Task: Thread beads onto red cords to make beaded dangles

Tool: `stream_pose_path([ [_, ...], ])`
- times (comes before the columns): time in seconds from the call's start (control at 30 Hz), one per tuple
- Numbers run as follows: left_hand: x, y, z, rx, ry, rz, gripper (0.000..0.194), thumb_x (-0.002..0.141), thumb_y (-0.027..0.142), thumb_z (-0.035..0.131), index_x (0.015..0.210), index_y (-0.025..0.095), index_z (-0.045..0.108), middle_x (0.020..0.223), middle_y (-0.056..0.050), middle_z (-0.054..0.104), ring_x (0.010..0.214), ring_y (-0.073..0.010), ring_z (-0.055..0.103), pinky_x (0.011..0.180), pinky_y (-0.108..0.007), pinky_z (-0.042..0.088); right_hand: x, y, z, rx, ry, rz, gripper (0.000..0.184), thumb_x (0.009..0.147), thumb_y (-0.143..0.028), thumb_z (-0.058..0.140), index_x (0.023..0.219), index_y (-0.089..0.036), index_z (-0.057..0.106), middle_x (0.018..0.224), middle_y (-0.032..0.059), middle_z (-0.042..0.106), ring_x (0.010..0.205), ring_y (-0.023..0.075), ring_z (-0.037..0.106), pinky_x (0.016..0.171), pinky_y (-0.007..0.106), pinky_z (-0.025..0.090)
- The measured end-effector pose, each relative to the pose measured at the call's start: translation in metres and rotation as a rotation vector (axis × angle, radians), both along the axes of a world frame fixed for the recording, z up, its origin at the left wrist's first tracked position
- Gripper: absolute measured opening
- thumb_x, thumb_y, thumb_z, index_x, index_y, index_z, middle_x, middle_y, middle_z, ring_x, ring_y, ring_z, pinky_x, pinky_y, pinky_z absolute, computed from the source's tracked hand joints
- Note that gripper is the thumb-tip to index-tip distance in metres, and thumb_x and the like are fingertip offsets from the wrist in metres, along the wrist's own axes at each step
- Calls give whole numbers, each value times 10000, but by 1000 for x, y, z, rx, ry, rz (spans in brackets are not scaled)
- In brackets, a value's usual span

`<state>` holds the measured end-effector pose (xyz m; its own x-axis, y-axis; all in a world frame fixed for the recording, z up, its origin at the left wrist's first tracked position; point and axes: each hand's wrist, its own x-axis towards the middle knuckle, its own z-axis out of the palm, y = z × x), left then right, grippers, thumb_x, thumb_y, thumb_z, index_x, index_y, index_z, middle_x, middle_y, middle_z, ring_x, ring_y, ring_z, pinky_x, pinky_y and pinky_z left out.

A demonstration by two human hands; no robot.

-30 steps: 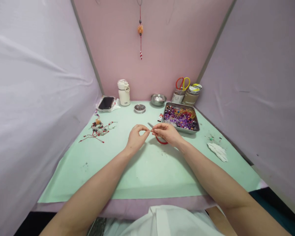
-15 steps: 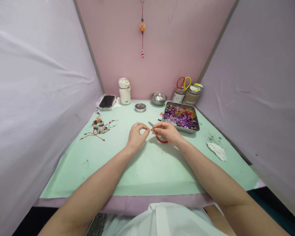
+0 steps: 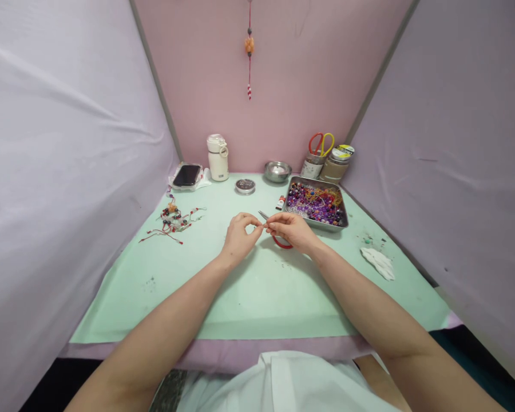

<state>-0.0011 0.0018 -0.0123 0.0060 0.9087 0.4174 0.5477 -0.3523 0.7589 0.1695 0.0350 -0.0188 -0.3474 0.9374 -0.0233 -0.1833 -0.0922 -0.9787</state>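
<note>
Stretching forward over the table's purple near edge, two bare forearms slant inward. A broad stretch of green tabletop lies between them. On the right, one crumpled white cloth rests well apart from the arm; on the left, one tangle of beaded cords lies across a wide gap from the hands. The left hand has thumb and forefinger tips pinched together; the right hand faces it, fingers bunched against the thumb. What sits between the fingertips is too small to tell. One pair of red-handled scissors shows at the right hand, handle below it, blade tips past its fingers; whether it is gripped cannot be told. Just beyond that hand stands one metal tray of beads. Farther back come one round dish, one steel bowl, two jars, one bottle and one phone.
</note>
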Motion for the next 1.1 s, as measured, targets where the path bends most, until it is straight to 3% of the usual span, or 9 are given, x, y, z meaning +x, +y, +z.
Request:
stream_pose_path([
  [0.37,0,0,1,-9,0,-6,56,744,198,590,720,208,640,916,-36,644,932,-175,570,917,-351,409,-1,-3,4,-19,8,-1,274,573,-297,821,774,-178,677,791,33,713,709,130,654,761,286,492],
  [0.8,2,-2,6,-206,-203,-77,122,770,274,526,767,179,604,705,4,617,657,-122,539,663,-260,426,2,-1,0,-40,34,37,244,603,-309,805,785,-195,690,747,2,666,713,101,597,697,238,460],
  [1.1,1,0,2,-196,-159,16,157,734,314,564,742,187,657,473,77,329,485,-97,320,522,-241,290,1,-1,-3,-44,28,44,254,597,-306,810,796,-201,693,795,11,677,683,90,585,688,238,461],
])
